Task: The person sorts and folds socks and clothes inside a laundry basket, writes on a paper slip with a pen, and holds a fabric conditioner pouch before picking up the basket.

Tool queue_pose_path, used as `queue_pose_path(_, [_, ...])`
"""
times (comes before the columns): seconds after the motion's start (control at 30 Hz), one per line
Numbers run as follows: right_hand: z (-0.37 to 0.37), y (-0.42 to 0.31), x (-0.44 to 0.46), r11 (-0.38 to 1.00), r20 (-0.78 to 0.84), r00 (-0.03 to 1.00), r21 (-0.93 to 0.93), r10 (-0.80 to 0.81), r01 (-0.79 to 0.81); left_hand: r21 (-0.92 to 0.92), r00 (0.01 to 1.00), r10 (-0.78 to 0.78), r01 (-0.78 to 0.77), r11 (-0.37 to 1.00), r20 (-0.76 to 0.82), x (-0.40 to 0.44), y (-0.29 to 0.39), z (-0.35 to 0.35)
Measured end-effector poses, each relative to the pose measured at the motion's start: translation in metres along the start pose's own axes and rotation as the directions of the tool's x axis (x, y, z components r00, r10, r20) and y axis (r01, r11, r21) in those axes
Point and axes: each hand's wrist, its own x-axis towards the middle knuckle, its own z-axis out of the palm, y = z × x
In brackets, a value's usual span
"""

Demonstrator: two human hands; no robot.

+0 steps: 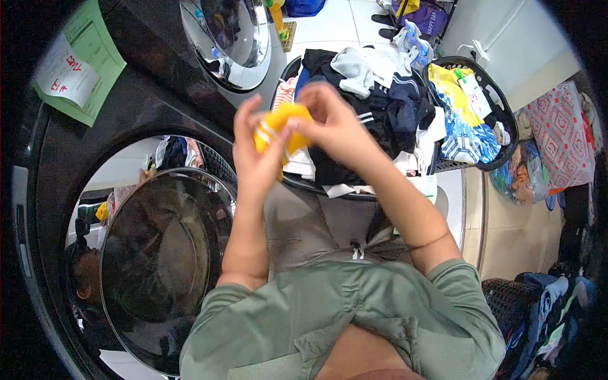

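A small yellow garment (pixel 273 125) with white stripes is bunched up between both hands; its exact kind does not show. My left hand (pixel 254 149) grips it from one side, thumb against the cloth. From the other side my right hand (pixel 329 120) pinches it with curled fingers. Both hands are raised over the near-left edge of a large dark laundry basket (pixel 352 197). Heaped in that basket are dark clothes (pixel 399 104), a light grey piece (pixel 351 71) and a red-striped cloth (pixel 285 92).
To my left stands a black washing machine with a round glass door (pixel 168 247); another round door (pixel 231 38) is beyond it. A smaller black basket (pixel 506 95) holds yellow and blue clothes. Further right are a patterned bag (pixel 560 136) and more clothes (pixel 548 310).
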Motion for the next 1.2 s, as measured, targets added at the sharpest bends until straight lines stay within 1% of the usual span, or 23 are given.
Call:
queue_pose_path(0.07, [-0.032, -0.018, 0.035, 0.9, -0.193, 0.975, -0.437, -0.107, 0.012, -0.147, 0.997, -0.028, 0.017, 0.989, -0.074, 0.043, -0.005, 0.011])
queue_pose_path(0.13, [-0.083, 0.009, 0.069, 0.347, -0.035, 0.862, -0.923, -0.506, 0.166, 0.245, 0.951, 0.303, -0.281, 0.928, -0.054, 0.089, -0.048, 0.022])
queue_pose_path(0.17, [-0.099, 0.016, 0.07, 0.359, -0.054, 0.994, -0.933, -0.096, -0.016, 0.34, 0.987, 0.159, -0.157, 0.927, 0.022, 0.096, -0.065, 0.033])
queue_pose_path(0.2, [-0.11, 0.024, 0.068, 0.296, -0.086, 0.94, -0.936, 0.331, -0.19, 0.554, 0.983, -0.034, -0.075, 0.829, 0.183, 0.101, -0.089, 0.041])
queue_pose_path(0.23, [-0.117, 0.042, 0.058, 0.255, -0.092, 0.952, -0.952, 0.29, -0.17, 0.661, 0.892, -0.271, -0.042, 0.75, 0.363, 0.105, -0.136, 0.05])
queue_pose_path(0.27, [-0.119, 0.055, 0.047, 0.212, -0.096, 0.964, -0.965, 0.248, -0.151, 0.81, 0.917, -0.048, -0.324, 0.488, 0.396, 0.089, -0.204, 0.065])
queue_pose_path(0.33, [-0.112, 0.041, 0.034, 0.225, -0.124, 0.97, -0.959, 0.211, -0.172, 0.754, 0.911, -0.054, -0.304, 0.582, 0.409, 0.091, -0.221, 0.067])
queue_pose_path(0.4, [-0.112, 0.035, 0.033, 0.339, -0.229, 0.965, -0.905, 0.127, -0.259, 0.731, 0.765, -0.408, -0.117, 0.673, 0.498, 0.12, -0.171, 0.055])
queue_pose_path(0.43, [-0.118, 0.039, 0.039, 0.436, -0.326, 0.934, -0.826, 0.148, -0.358, 0.829, 0.706, -0.57, -0.044, 0.558, 0.421, 0.134, -0.124, 0.052])
queue_pose_path(0.47, [-0.125, 0.042, 0.047, 0.526, -0.415, 0.893, -0.728, 0.173, -0.44, 0.834, 0.843, -0.382, -0.13, 0.536, 0.378, 0.15, -0.129, 0.052])
queue_pose_path(0.5, [-0.128, 0.042, 0.048, 0.641, -0.457, 0.888, -0.665, 0.057, -0.383, 0.883, 0.952, -0.22, -0.089, 0.46, 0.211, 0.158, -0.085, 0.067])
queue_pose_path(0.53, [-0.129, 0.035, 0.048, 0.794, -0.527, 0.85, -0.52, -0.008, -0.315, 0.837, 0.989, 0.079, -0.149, 0.526, 0.126, 0.169, -0.076, 0.083])
queue_pose_path(0.6, [-0.139, 0.014, 0.04, 0.972, -0.642, 0.767, -0.173, 0.013, -0.161, 0.583, 0.955, 0.211, -0.295, 0.757, 0.209, 0.201, -0.08, 0.127])
queue_pose_path(0.63, [-0.147, 0.005, 0.032, 1.0, -0.693, 0.72, 0.013, -0.008, 0.024, 0.414, 0.938, 0.056, -0.203, 0.887, 0.341, 0.215, -0.086, 0.152])
queue_pose_path(0.67, [-0.157, -0.005, 0.019, 0.959, -0.744, 0.668, 0.182, -0.012, 0.22, 0.452, 0.887, 0.078, -0.305, 0.838, 0.455, 0.221, -0.095, 0.175])
queue_pose_path(0.73, [-0.17, -0.03, -0.018, 0.826, -0.696, 0.687, 0.501, 0.208, 0.258, 0.63, 0.718, -0.295, -0.25, 0.735, 0.63, 0.223, -0.095, 0.206])
queue_pose_path(0.8, [-0.19, -0.023, -0.059, 0.549, -0.438, 0.786, 0.821, 0.436, 0.153, 0.675, 0.551, -0.408, -0.468, 0.571, 0.728, 0.228, -0.105, 0.225])
queue_pose_path(0.9, [-0.19, -0.007, -0.101, 0.393, -0.228, 0.828, 0.92, 0.512, 0.011, 0.585, 0.59, -0.223, -0.542, 0.603, 0.776, 0.232, -0.098, 0.232])
queue_pose_path(0.93, [-0.19, 0.0, -0.113, 0.354, -0.178, 0.844, 0.935, 0.506, -0.014, 0.559, 0.639, -0.174, -0.47, 0.684, 0.75, 0.232, -0.096, 0.234])
queue_pose_path(1.0, [-0.179, -0.007, -0.122, 0.401, -0.177, 0.836, 0.914, 0.52, -0.055, 0.218, 0.733, -0.024, -0.17, 0.961, 0.679, 0.233, -0.077, 0.226])
queue_pose_path(1.07, [-0.168, -0.013, -0.121, 0.553, -0.372, 0.77, 0.833, 0.518, 0.03, 0.106, 0.746, 0.129, -0.26, 0.96, 0.653, 0.244, -0.042, 0.208])
queue_pose_path(1.13, [-0.165, -0.021, -0.126, 0.605, -0.359, 0.796, 0.796, 0.487, -0.011, 0.207, 0.716, -0.123, -0.031, 0.978, 0.687, 0.247, 0.006, 0.18])
queue_pose_path(1.2, [-0.163, -0.028, -0.13, 0.745, -0.259, 0.925, 0.666, 0.279, -0.038, -0.117, 0.735, 0.142, -0.085, 0.989, 0.663, 0.22, 0.034, 0.152])
